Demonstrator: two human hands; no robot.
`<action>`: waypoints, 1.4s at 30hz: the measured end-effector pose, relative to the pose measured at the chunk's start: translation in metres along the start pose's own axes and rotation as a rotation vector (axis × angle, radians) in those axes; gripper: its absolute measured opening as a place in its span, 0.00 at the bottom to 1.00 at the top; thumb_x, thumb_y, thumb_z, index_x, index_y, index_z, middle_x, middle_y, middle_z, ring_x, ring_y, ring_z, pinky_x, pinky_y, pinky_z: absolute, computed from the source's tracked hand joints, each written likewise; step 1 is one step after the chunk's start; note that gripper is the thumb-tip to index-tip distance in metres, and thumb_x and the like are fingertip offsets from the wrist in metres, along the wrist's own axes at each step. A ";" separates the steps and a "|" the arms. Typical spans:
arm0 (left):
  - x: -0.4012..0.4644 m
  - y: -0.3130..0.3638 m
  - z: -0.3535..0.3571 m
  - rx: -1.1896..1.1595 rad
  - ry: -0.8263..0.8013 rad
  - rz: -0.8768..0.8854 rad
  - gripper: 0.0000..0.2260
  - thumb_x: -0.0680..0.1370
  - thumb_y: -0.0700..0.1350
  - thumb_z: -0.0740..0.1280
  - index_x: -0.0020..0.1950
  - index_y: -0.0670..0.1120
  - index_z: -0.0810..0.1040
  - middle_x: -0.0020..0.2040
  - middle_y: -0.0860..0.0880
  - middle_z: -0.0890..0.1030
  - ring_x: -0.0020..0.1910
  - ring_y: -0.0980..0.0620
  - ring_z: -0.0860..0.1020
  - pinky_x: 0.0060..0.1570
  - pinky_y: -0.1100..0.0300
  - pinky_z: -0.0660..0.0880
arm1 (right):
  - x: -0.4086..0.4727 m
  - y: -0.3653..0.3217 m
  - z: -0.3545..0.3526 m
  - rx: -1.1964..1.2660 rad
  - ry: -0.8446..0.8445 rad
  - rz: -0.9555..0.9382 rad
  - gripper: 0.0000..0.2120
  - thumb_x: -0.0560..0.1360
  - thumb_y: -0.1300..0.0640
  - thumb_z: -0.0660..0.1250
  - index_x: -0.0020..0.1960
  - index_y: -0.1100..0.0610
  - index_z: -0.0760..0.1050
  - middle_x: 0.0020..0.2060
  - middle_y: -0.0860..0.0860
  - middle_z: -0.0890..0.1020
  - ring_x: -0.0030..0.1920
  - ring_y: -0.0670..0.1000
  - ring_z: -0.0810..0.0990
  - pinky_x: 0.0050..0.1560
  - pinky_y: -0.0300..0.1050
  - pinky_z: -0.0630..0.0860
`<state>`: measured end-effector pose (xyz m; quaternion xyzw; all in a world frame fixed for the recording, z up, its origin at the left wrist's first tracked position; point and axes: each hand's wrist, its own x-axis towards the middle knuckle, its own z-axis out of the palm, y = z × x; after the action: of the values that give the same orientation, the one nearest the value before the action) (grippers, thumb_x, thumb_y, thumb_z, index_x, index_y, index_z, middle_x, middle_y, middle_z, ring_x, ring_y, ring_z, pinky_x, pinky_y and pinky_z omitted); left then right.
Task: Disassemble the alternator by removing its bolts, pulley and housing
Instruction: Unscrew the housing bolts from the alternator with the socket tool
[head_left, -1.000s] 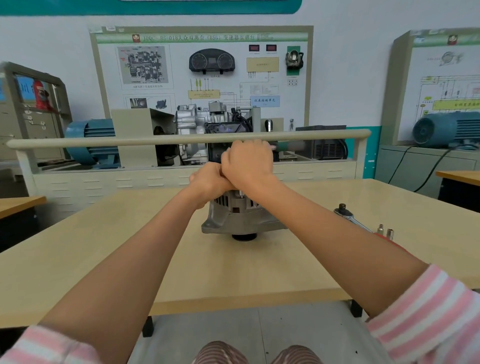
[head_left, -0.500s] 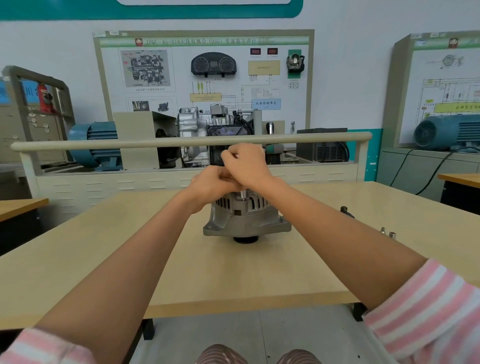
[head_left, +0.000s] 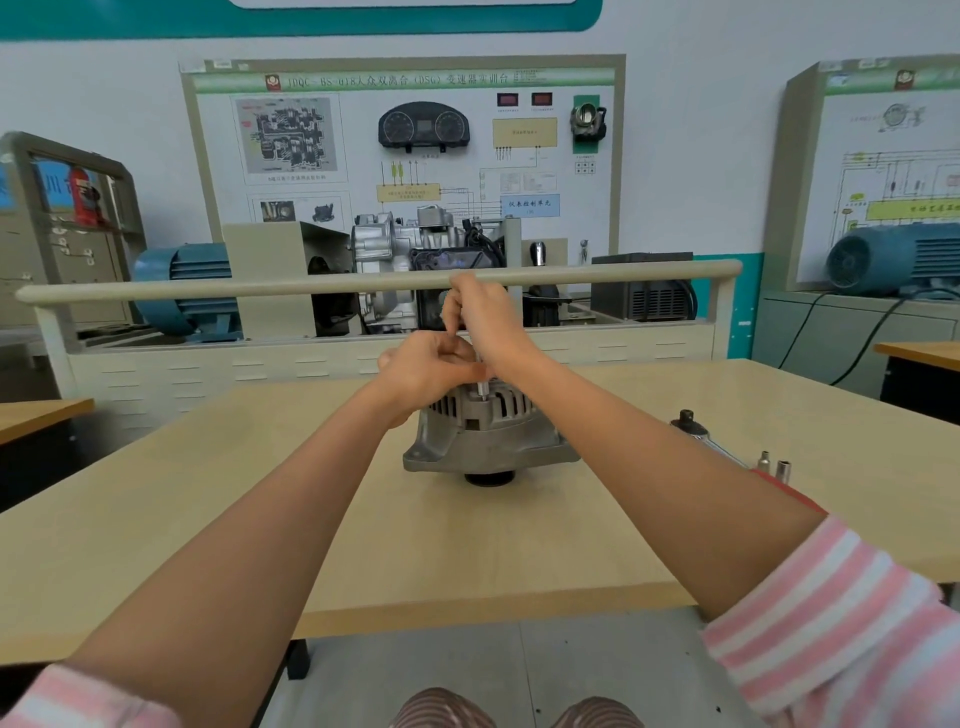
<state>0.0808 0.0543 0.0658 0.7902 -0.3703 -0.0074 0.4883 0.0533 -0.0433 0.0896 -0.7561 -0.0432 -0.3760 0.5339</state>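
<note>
- Alternator (head_left: 488, 441) sits mid-tabletop (head_left: 208, 519), pulley side down, bare wood all round it and well back from the near edge.
- Left hand (head_left: 426, 371) curled on its top at 11 o'clock; what the fingers grip is hidden.
- Right hand (head_left: 485, 317) above, curled round a slim tool shaft (head_left: 481, 389); handle concealed.
- Ratchet (head_left: 698, 434) and two sockets (head_left: 774, 465) at 3 o'clock, partly behind the right forearm.

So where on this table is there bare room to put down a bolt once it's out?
The table is bare left of the alternator out to its left edge, and along the near edge between the forearms. The right side is crowded: a ratchet and two sockets lie there, beside the right forearm.
</note>
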 end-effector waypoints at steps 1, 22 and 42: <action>0.000 -0.001 0.000 0.007 0.006 0.004 0.03 0.73 0.40 0.73 0.44 0.43 0.81 0.45 0.43 0.84 0.55 0.46 0.80 0.67 0.46 0.67 | -0.003 0.000 -0.001 -0.102 -0.022 -0.060 0.26 0.81 0.56 0.52 0.25 0.58 0.68 0.22 0.50 0.73 0.27 0.42 0.72 0.39 0.36 0.71; 0.014 0.019 -0.008 0.356 -0.127 0.221 0.14 0.73 0.40 0.72 0.58 0.39 0.78 0.51 0.41 0.82 0.53 0.44 0.79 0.56 0.47 0.76 | -0.007 -0.009 -0.022 -0.931 -0.096 -0.359 0.18 0.82 0.45 0.48 0.51 0.59 0.67 0.34 0.49 0.72 0.37 0.53 0.72 0.40 0.48 0.66; 0.021 0.004 -0.020 0.186 -0.213 0.120 0.10 0.72 0.41 0.75 0.32 0.52 0.83 0.31 0.56 0.82 0.33 0.63 0.79 0.35 0.72 0.73 | -0.005 0.007 -0.009 -0.267 0.047 -0.174 0.17 0.80 0.56 0.53 0.34 0.57 0.68 0.32 0.51 0.73 0.39 0.50 0.71 0.43 0.47 0.67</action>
<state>0.1013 0.0561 0.0871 0.8030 -0.4659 -0.0278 0.3707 0.0480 -0.0522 0.0825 -0.8048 -0.0455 -0.4408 0.3949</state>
